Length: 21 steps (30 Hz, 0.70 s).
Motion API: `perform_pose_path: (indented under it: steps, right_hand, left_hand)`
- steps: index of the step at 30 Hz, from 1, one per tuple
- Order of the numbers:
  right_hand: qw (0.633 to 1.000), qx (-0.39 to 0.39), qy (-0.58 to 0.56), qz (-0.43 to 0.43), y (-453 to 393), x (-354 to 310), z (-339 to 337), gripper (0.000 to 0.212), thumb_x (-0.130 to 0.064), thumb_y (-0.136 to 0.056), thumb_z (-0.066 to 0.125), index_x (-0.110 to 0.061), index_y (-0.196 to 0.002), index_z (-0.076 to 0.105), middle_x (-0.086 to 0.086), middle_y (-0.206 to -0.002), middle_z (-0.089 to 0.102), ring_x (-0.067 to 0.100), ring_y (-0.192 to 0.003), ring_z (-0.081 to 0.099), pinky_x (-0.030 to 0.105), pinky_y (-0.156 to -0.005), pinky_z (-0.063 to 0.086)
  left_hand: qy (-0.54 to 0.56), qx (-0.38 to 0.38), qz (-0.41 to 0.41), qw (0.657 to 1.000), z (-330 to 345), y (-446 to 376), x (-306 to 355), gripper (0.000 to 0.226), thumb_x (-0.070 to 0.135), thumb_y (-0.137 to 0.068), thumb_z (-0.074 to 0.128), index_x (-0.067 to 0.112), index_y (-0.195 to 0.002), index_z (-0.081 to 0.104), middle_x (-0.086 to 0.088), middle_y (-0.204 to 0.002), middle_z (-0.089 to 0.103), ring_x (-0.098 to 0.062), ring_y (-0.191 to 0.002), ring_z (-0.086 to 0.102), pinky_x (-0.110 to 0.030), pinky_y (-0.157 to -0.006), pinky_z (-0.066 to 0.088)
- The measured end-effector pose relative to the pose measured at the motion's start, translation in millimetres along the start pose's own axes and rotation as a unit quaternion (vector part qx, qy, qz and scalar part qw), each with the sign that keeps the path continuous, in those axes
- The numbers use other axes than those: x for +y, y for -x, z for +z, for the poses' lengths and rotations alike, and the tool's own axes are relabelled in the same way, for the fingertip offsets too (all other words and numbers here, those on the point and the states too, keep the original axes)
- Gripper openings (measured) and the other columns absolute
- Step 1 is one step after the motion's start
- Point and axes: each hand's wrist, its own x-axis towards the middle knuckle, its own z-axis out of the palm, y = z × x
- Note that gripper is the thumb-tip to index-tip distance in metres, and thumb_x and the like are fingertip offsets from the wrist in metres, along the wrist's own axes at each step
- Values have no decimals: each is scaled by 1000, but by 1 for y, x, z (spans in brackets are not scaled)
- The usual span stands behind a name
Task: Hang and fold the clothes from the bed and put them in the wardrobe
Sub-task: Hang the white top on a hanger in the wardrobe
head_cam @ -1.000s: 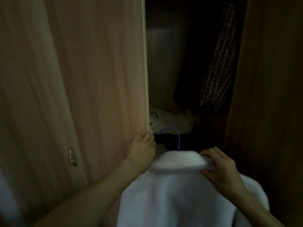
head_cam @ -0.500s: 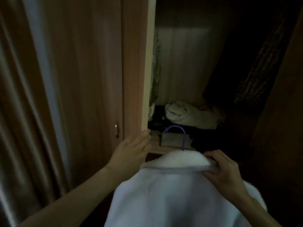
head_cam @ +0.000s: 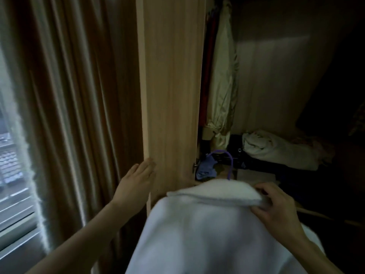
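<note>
A white fleecy garment (head_cam: 207, 230) hangs on a purple hanger (head_cam: 227, 157) whose hook sticks up above the collar. My right hand (head_cam: 276, 208) grips the collar at its right end, fingers curled over the fabric. My left hand (head_cam: 136, 180) lies flat with straight fingers against the edge of the wooden wardrobe door (head_cam: 171, 91), which stands swung wide open. The dark wardrobe interior (head_cam: 280, 80) is in front of the garment.
Inside the wardrobe a pale garment (head_cam: 223, 80) hangs at the left, a crumpled white bundle (head_cam: 276, 149) lies on dark clothes, and a blue cloth (head_cam: 206, 170) sits by the door edge. Brown curtains (head_cam: 75, 115) and a window (head_cam: 11, 165) are on the left.
The wardrobe door has swung further open to the left under my left hand, which now lies flat on its edge. The view turned left, showing curtains and window. My right hand kept hold of the collar.
</note>
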Motion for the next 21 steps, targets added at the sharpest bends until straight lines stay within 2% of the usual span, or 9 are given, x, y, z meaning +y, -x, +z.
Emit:
perform_pose_path:
  steps: [2, 6, 8, 10, 12, 16, 18, 19, 21]
  right_hand:
    - [1000, 14, 0, -13, -5, -1, 0, 48, -6, -55, 80, -24, -94, 59, -7, -86, 59, 4, -78, 50, 4, -73, 37]
    - [1000, 23, 13, 1, -11, 4, -3, 53, 9, -50, 86, -14, -92, 64, -2, -85, 60, 12, -76, 54, 12, -69, 39]
    - [999, 23, 21, 7, -13, 6, -7, 53, 10, -49, 86, -13, -92, 65, -2, -85, 61, 16, -75, 57, 16, -66, 40]
    - [999, 21, 24, 9, -13, 7, -10, 53, 9, -50, 86, -14, -93, 65, -3, -86, 61, 10, -77, 55, 11, -69, 40]
    - [999, 22, 26, 9, -12, 8, -13, 52, 9, -50, 85, -13, -93, 65, -4, -86, 60, 4, -77, 51, 5, -73, 37]
    - [999, 24, 29, 26, -10, 13, -21, 51, 8, -52, 86, -14, -93, 65, -5, -87, 60, 7, -76, 54, 4, -73, 38]
    - [999, 27, 29, 38, -8, 15, -27, 52, 7, -53, 86, -17, -93, 64, -5, -86, 60, 7, -76, 55, 5, -73, 39]
    - [998, 29, 28, 44, -6, 16, -30, 52, 6, -53, 85, -19, -93, 64, -7, -86, 60, 2, -77, 55, 6, -72, 39]
    - [997, 39, 30, 57, -4, 18, -36, 52, 4, -54, 84, -22, -93, 64, -10, -87, 59, -2, -78, 55, 8, -70, 41]
  left_hand:
    - [1, 10, 15, 1000, 8, 0, -6, 73, -1, -87, 49, 20, -153, 29, -1, -166, 6, -20, -152, -4, -43, -124, 6]
    - [22, 41, 72, 996, 12, -4, 7, 65, 3, -65, 74, 15, -128, 64, -8, -147, 50, -25, -142, 39, -45, -111, 33]
    - [34, 36, 65, 997, 10, -8, 14, 64, 5, -59, 80, 15, -122, 68, -8, -140, 57, -26, -137, 45, -44, -106, 38]
    - [12, 21, 41, 999, 8, -7, 16, 65, 6, -73, 70, 16, -136, 57, -7, -153, 42, -24, -147, 26, -42, -114, 23]
    - [2, -10, 1, 1000, 10, -7, 15, 67, 8, -89, 53, 20, -152, 33, -3, -165, 12, -20, -151, -5, -40, -117, 0]
    - [-32, -46, -21, 998, 2, -5, 16, 66, 19, -95, 47, 25, -156, 22, 1, -166, -5, -18, -149, -21, -46, -121, -3]
    - [-25, -55, -21, 998, -1, -8, 25, 65, 30, -91, 56, 26, -151, 34, 0, -165, 11, -21, -152, -6, -52, -121, -1]
    - [-1, -42, -37, 998, -3, -10, 33, 62, 35, -85, 64, 27, -144, 47, -2, -160, 31, -24, -152, 12, -56, -119, 4]
    - [74, 23, -59, 995, 0, -15, 52, 39, 44, -77, 63, 29, -113, 67, -3, -126, 63, -28, -129, 50, -57, -108, 25]
